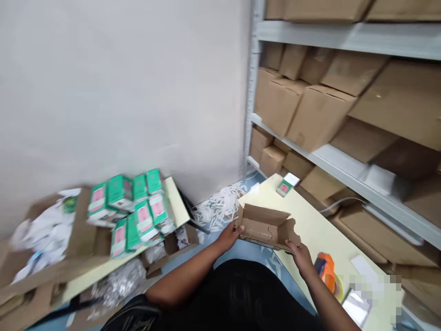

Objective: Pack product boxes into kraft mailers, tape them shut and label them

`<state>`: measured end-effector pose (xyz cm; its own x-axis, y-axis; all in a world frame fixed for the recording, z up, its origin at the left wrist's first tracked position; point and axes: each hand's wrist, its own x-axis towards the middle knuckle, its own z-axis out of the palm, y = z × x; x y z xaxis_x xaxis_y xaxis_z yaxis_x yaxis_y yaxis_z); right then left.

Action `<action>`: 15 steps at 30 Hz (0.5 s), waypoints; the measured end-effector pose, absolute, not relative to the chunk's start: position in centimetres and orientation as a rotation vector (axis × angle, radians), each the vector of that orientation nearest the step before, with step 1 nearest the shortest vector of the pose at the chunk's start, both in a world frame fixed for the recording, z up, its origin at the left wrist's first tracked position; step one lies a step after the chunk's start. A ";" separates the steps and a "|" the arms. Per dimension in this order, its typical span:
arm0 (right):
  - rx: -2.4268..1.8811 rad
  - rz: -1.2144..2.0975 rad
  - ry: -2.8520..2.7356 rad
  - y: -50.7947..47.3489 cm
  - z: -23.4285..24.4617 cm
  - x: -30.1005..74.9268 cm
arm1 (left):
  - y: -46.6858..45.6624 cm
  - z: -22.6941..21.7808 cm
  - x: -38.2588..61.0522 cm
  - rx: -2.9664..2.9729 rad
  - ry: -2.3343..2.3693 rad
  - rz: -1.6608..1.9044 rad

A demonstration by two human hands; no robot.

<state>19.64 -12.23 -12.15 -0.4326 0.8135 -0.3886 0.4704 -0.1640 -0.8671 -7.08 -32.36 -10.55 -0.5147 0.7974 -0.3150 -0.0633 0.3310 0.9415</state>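
Note:
Between my two hands is a small brown cardboard box, its top open and its inside bare. My left hand grips its left end, thumb over the rim. At the right end, my right hand pinches the wall near a notched flap. The box hangs over the gap beside a pale yellow table, partly overlapping the table's edge. On that table, an orange tape dispenser lies near my right forearm. A small green and pink carton with a white flap sits at the table's far end.
Several green and pink cartons stand on a second table at left, next to a large cardboard box of white paper. Paper scraps litter the floor by the wall. Metal shelving packed with brown boxes lines the right side.

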 end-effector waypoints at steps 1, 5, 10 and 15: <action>-1.438 1.631 -1.851 -12.5 -11.6 18.1 | -34.0 -10.1 -7.5 0.635 1.782 1.349; -1.304 1.647 -2.023 -15.2 -9.1 12.1 | -41.2 -8.4 -9.1 0.599 1.870 1.561; -1.161 1.730 -2.121 -21.8 -6.4 5.5 | -52.5 -5.9 -10.7 0.658 1.971 1.722; -0.963 1.755 -2.247 -30.6 -3.9 -1.2 | -64.7 -4.1 -12.4 0.547 2.025 1.927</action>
